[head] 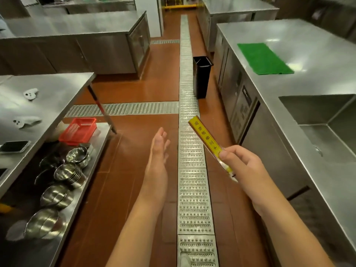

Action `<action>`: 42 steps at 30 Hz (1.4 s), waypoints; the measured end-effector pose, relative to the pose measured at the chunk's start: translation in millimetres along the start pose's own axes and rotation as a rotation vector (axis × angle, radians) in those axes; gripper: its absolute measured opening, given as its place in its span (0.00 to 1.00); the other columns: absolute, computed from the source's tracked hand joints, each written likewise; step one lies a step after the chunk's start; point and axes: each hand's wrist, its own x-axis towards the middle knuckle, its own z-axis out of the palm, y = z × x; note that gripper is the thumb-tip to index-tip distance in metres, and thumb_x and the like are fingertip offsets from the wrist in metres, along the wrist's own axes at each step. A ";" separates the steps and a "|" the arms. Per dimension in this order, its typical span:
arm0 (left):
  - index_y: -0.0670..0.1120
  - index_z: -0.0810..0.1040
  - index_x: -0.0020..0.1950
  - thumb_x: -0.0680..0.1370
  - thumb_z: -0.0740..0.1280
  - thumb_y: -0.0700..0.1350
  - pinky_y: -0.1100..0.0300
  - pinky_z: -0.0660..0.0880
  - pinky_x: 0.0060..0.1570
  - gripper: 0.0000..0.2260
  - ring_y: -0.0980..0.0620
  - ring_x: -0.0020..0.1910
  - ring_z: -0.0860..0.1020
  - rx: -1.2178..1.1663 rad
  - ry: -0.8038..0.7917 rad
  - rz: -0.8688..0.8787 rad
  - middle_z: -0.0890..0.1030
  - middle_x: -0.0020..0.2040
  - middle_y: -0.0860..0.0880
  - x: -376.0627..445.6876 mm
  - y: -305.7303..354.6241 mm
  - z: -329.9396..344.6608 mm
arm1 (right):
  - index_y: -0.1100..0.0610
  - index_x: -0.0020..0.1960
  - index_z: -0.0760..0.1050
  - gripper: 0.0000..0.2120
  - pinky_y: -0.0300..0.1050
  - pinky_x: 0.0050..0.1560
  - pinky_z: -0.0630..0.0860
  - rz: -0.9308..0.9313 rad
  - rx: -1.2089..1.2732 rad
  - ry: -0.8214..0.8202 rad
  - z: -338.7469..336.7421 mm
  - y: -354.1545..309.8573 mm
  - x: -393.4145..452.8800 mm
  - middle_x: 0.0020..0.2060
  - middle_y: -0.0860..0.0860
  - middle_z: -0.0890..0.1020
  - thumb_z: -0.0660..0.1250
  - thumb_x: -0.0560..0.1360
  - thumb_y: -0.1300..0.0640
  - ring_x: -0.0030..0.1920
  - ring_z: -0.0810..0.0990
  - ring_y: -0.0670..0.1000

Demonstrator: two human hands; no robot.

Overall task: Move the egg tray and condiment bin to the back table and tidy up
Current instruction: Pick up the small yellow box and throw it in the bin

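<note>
The right hand (243,164) pinches a long yellow packet (207,140) by its lower end, tilted up and away over the floor drain grate (192,189). The left hand (159,151) is spread flat, fingers straight, holding nothing above the red floor. On the left bench's (48,93) lower shelf sit a red basket (79,131) and stacked steel bowls (68,173). A black bin (201,76) stands beside the right bench (308,74), whose sink (327,116) is nearby. The aisle between benches runs open ahead. No egg tray or condiment bin is in view.

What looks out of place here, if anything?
Nothing spilled or broken. Two oddities: a red-and-black pole leans against the left table, and a phone lies near that table's front edge.
</note>
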 end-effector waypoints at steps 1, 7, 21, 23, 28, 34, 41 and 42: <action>0.61 0.63 0.76 0.73 0.51 0.72 0.60 0.63 0.70 0.33 0.68 0.67 0.70 -0.006 -0.019 -0.007 0.69 0.72 0.63 15.4 0.2 4.1 | 0.53 0.45 0.81 0.15 0.40 0.37 0.75 0.005 -0.002 0.016 -1.8 -1.0 9.7 0.43 0.57 0.84 0.68 0.68 0.42 0.38 0.79 0.48; 0.60 0.64 0.75 0.69 0.54 0.75 0.77 0.70 0.51 0.37 0.70 0.63 0.73 -0.021 -0.109 -0.031 0.73 0.64 0.70 101.2 -7.7 31.4 | 0.49 0.43 0.82 0.12 0.51 0.47 0.78 0.065 -0.006 0.079 -16.7 0.1 75.5 0.45 0.48 0.86 0.68 0.67 0.41 0.45 0.83 0.52; 0.62 0.64 0.75 0.71 0.52 0.74 0.54 0.62 0.73 0.35 0.66 0.67 0.71 0.066 0.000 0.007 0.70 0.71 0.63 294.5 -1.3 109.3 | 0.57 0.48 0.81 0.12 0.30 0.34 0.73 0.003 0.079 -0.029 -63.6 -31.0 308.3 0.43 0.52 0.85 0.71 0.73 0.48 0.39 0.80 0.43; 0.62 0.64 0.75 0.71 0.52 0.74 0.54 0.62 0.73 0.34 0.66 0.68 0.70 0.069 0.023 0.001 0.70 0.72 0.63 316.6 -3.1 111.8 | 0.58 0.49 0.80 0.12 0.31 0.34 0.73 0.023 0.084 -0.061 -61.6 -28.3 338.0 0.44 0.54 0.84 0.71 0.75 0.49 0.39 0.78 0.47; 0.62 0.65 0.74 0.71 0.52 0.74 0.54 0.63 0.72 0.34 0.66 0.67 0.71 0.077 0.078 -0.025 0.71 0.71 0.63 386.9 -11.1 113.0 | 0.59 0.49 0.80 0.15 0.30 0.35 0.73 0.053 0.067 -0.099 -54.8 -25.7 412.2 0.48 0.55 0.85 0.71 0.74 0.47 0.39 0.79 0.46; 0.67 0.65 0.70 0.71 0.52 0.74 0.52 0.62 0.74 0.29 0.66 0.67 0.71 0.028 0.076 -0.027 0.71 0.70 0.65 489.6 -16.6 111.2 | 0.53 0.44 0.81 0.16 0.31 0.32 0.71 0.038 0.025 -0.065 -49.7 -43.1 515.2 0.34 0.44 0.81 0.69 0.67 0.42 0.33 0.76 0.41; 0.67 0.67 0.69 0.68 0.55 0.77 0.68 0.70 0.60 0.31 0.70 0.62 0.73 -0.016 -0.056 -0.039 0.76 0.60 0.72 621.7 -5.1 135.1 | 0.46 0.43 0.82 0.17 0.35 0.37 0.75 -0.007 -0.004 0.017 -54.8 -73.0 622.3 0.41 0.41 0.85 0.68 0.63 0.35 0.41 0.82 0.41; 0.68 0.68 0.67 0.68 0.56 0.77 0.72 0.71 0.55 0.30 0.71 0.61 0.74 -0.024 -0.072 -0.044 0.77 0.57 0.73 637.4 -4.1 141.3 | 0.45 0.42 0.81 0.16 0.33 0.35 0.73 -0.004 -0.001 0.027 -57.2 -73.9 633.9 0.40 0.39 0.84 0.68 0.63 0.35 0.39 0.81 0.39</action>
